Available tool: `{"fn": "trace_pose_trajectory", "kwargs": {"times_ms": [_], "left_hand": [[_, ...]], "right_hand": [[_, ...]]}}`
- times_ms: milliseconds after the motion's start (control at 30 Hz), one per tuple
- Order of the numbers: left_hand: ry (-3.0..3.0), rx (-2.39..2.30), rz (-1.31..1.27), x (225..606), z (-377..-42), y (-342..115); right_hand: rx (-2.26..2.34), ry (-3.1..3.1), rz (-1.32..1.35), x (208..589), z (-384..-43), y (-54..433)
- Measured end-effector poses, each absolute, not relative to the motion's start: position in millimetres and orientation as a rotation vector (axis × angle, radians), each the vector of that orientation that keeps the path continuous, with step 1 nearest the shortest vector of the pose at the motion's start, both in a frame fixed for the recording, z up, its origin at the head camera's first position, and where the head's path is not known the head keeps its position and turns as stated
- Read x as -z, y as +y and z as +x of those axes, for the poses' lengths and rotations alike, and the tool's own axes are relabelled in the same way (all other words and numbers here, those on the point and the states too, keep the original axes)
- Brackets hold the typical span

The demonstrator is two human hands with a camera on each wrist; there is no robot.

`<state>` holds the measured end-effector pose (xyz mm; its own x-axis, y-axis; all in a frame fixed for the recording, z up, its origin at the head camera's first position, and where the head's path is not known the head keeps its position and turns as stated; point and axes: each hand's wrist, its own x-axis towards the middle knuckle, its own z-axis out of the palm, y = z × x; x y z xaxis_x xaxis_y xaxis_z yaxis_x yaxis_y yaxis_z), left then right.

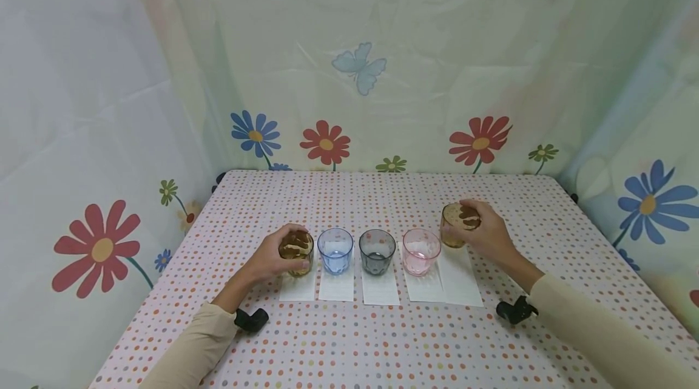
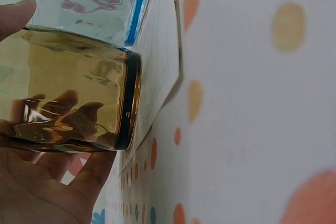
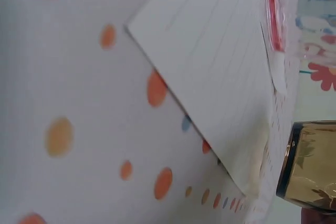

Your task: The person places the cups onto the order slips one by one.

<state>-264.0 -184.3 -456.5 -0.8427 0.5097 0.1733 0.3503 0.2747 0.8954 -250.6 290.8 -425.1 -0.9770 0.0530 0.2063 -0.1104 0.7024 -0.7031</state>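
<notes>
At the left end of a row, my left hand (image 1: 270, 255) grips an amber glass (image 1: 303, 255), thumb on the near side and fingers round the far side. Those fingers show through its wall in the left wrist view. Right beside it stands a blue glass (image 1: 335, 249), then a grey glass (image 1: 377, 249) and a pink glass (image 1: 421, 249). On the right, my right hand (image 1: 490, 236) holds a second amber glass (image 1: 452, 232) by its sides, farther back than the pink one. In the right wrist view, this amber glass (image 3: 312, 163) appears apart from the pink glass.
Several white paper slips (image 1: 380, 289) lie under and in front of the glasses, the rightmost slip (image 1: 461, 283) below the right-hand glass. A dotted cloth (image 1: 349, 340) covers the table. Flowered curtains (image 1: 409, 91) hang behind and at both sides. Black devices are strapped at both wrists.
</notes>
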Motion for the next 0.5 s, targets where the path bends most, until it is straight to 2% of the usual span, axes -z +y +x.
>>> {"fn": "trace_pose_trajectory", "kwargs": {"times_ms": [500], "left_hand": [[2.386, -1.620, 0.799, 456, -263, -184]], "right_hand": [[-1.188, -2.692, 0.167, 427, -224, 287]]}}
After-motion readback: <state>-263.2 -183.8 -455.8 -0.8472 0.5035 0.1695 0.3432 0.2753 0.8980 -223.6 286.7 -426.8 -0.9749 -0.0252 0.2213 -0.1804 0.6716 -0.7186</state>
